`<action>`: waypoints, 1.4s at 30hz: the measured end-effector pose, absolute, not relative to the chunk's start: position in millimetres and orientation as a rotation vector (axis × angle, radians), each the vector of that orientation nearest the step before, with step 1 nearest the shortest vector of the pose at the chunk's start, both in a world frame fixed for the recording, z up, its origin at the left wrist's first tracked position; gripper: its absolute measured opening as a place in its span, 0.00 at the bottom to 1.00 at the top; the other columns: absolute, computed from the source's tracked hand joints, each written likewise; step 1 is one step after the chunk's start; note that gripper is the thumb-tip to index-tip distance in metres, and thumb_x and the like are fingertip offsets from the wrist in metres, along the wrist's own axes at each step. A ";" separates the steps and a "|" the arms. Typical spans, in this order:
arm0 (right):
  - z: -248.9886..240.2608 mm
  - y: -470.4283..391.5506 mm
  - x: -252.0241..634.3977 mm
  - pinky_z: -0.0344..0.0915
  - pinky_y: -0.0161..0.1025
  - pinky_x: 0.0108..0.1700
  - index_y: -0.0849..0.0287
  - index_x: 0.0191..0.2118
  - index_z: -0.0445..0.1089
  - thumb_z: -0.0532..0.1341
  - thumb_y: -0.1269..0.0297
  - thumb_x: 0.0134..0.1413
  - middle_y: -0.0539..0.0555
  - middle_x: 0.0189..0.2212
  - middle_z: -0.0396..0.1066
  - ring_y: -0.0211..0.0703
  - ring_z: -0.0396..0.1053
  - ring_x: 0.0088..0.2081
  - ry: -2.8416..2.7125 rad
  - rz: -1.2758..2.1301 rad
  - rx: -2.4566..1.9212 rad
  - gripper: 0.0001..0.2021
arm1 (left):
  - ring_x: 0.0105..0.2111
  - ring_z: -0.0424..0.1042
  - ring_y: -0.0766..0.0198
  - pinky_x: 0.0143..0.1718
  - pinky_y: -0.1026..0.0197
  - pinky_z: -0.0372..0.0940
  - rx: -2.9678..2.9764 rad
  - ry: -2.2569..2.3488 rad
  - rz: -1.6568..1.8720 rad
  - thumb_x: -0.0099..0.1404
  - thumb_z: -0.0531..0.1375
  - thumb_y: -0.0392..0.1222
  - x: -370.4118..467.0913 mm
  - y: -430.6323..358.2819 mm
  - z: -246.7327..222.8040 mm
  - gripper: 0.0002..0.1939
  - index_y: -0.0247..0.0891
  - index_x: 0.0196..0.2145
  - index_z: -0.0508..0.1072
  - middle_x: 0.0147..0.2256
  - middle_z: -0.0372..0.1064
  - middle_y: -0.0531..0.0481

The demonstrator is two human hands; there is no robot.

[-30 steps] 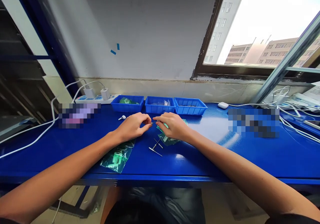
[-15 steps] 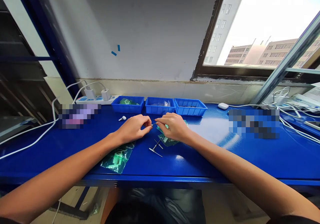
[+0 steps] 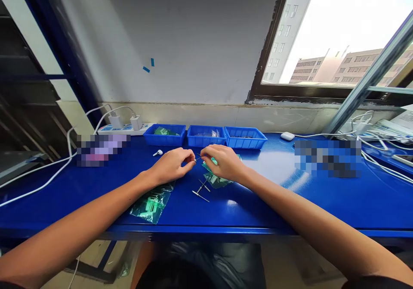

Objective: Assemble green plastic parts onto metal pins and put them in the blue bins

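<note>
My left hand is closed, with thumb and forefinger pinching a small thin metal part whose end shows at the fingertips. Just across a narrow gap, my right hand has its fingers curled together; whether they hold anything is hidden. Below the hands, several thin silvery metal pins lie crossed on the blue table. A clear bag with green-tinted pieces lies under my left forearm. Another such bag is partly covered by my right hand.
Along the wall stand three blue bins: left, middle and right, with small contents. A white earbud, its case and a power strip with cables are nearby. Blurred items lie at both sides.
My right fingertips have drawn slightly back from the small metal part and lifted a little. My left hand keeps its pinch in nearly the same place.
</note>
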State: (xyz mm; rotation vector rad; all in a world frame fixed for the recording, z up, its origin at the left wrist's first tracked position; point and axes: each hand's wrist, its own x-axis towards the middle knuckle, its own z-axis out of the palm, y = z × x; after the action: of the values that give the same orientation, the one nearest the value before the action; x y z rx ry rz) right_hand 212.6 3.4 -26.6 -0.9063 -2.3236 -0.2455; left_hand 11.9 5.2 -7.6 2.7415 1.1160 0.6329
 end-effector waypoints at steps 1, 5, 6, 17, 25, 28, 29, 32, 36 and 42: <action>-25.1 2.8 212.6 0.58 0.35 0.36 0.59 0.37 0.68 0.51 0.68 0.58 0.52 0.30 0.72 0.38 0.66 0.32 -2.334 -0.266 -0.903 0.09 | 0.32 0.67 0.63 0.33 0.62 0.59 2.735 1.111 0.635 0.63 0.53 0.43 12.3 5.8 -7.7 0.08 0.37 0.32 0.68 0.30 0.69 0.51; -12.2 5.1 220.7 0.56 0.36 0.33 0.59 0.35 0.66 0.50 0.67 0.58 0.53 0.28 0.71 0.40 0.66 0.30 -2.257 -0.350 -0.973 0.09 | 0.33 0.68 0.63 0.35 0.61 0.61 2.722 1.118 0.609 0.64 0.51 0.44 17.5 16.0 -7.1 0.09 0.37 0.36 0.68 0.33 0.70 0.50; -8.1 8.0 226.4 0.56 0.36 0.33 0.59 0.34 0.66 0.50 0.66 0.58 0.54 0.28 0.71 0.40 0.66 0.30 -2.195 -0.362 -1.013 0.09 | 0.35 0.68 0.62 0.37 0.60 0.61 2.747 1.129 0.581 0.64 0.52 0.43 19.7 20.9 -7.0 0.10 0.37 0.38 0.68 0.35 0.70 0.49; -10.8 48.6 294.4 0.52 0.37 0.29 0.59 0.35 0.67 0.53 0.63 0.55 0.54 0.27 0.71 0.44 0.66 0.29 -1.626 -0.428 -1.648 0.08 | 0.39 0.65 0.58 0.37 0.59 0.60 3.027 1.166 0.202 0.65 0.50 0.39 29.4 49.7 -12.1 0.09 0.37 0.36 0.68 0.38 0.66 0.45; -21.1 7.3 215.3 0.58 0.37 0.37 0.58 0.37 0.67 0.55 0.64 0.57 0.53 0.31 0.71 0.42 0.66 0.35 -2.234 -0.258 -1.096 0.07 | 0.37 0.64 0.59 0.37 0.58 0.59 2.954 1.178 0.342 0.65 0.48 0.36 18.5 26.5 -6.7 0.06 0.37 0.34 0.64 0.35 0.67 0.47; -26.6 1.6 207.6 0.58 0.38 0.37 0.59 0.38 0.67 0.56 0.65 0.56 0.54 0.32 0.71 0.42 0.65 0.35 -2.348 -0.260 -1.056 0.07 | 0.37 0.63 0.59 0.38 0.58 0.60 2.877 1.139 0.471 0.65 0.47 0.35 20.8 19.3 -5.2 0.07 0.37 0.36 0.63 0.36 0.66 0.47; -27.9 2.1 208.0 0.59 0.37 0.37 0.60 0.38 0.67 0.56 0.65 0.56 0.54 0.32 0.71 0.42 0.65 0.36 -2.366 -0.259 -1.051 0.06 | 0.37 0.63 0.59 0.38 0.58 0.60 2.865 1.130 0.492 0.65 0.46 0.35 22.3 17.1 -5.0 0.07 0.36 0.36 0.63 0.36 0.66 0.46; -29.7 6.0 211.8 0.58 0.36 0.37 0.61 0.37 0.67 0.55 0.67 0.56 0.54 0.32 0.70 0.41 0.65 0.35 -2.396 -0.259 -1.026 0.05 | 0.37 0.63 0.59 0.38 0.57 0.60 2.849 1.091 0.527 0.65 0.46 0.36 26.2 13.1 -5.5 0.07 0.36 0.35 0.62 0.35 0.65 0.46; -29.4 8.5 214.1 0.57 0.36 0.37 0.60 0.34 0.67 0.53 0.66 0.58 0.53 0.30 0.70 0.40 0.64 0.34 -2.384 -0.280 -1.015 0.07 | 0.37 0.64 0.60 0.39 0.57 0.61 2.817 1.080 0.615 0.65 0.46 0.37 26.9 13.6 -8.9 0.07 0.37 0.36 0.63 0.36 0.65 0.47; -29.8 9.1 213.4 0.56 0.37 0.36 0.60 0.33 0.68 0.51 0.65 0.61 0.54 0.30 0.71 0.40 0.64 0.33 -2.315 -0.254 -1.046 0.10 | 0.37 0.64 0.60 0.37 0.58 0.61 2.767 1.176 0.792 0.63 0.52 0.42 25.3 15.5 -10.2 0.06 0.38 0.36 0.64 0.34 0.67 0.49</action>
State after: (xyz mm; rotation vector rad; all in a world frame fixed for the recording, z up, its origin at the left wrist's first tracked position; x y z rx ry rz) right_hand 213.4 9.1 -29.8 -1.0456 -2.3148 -0.2539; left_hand 25.3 15.5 -10.2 2.7673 1.1765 0.7920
